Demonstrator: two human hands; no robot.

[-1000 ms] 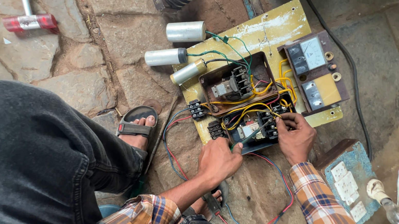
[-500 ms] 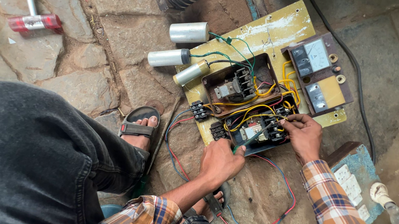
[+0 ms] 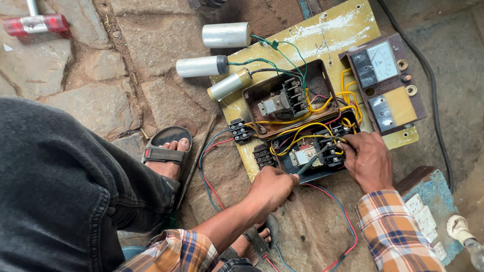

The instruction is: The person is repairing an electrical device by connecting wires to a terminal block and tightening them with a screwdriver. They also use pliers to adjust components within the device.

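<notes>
Head view: your left hand (image 3: 271,187) clenches a slim dark-shafted screwdriver (image 3: 310,162), its long axis slanting up and right into the open black contactor box (image 3: 305,156). Your right hand (image 3: 368,161), touching the box's right side, pinches yellow wires (image 3: 319,128) there.

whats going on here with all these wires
A person sitting on a stone floor works on an open electrical box mounted on a yellow board. The left hand holds a screwdriver with its tip in the box's lower section, while the right hand pinches the yellow wires at the box's right edge. Three cylindrical capacitors lie at the board's left edge, a meter panel lies to its right, and a hammer lies apart.
</notes>
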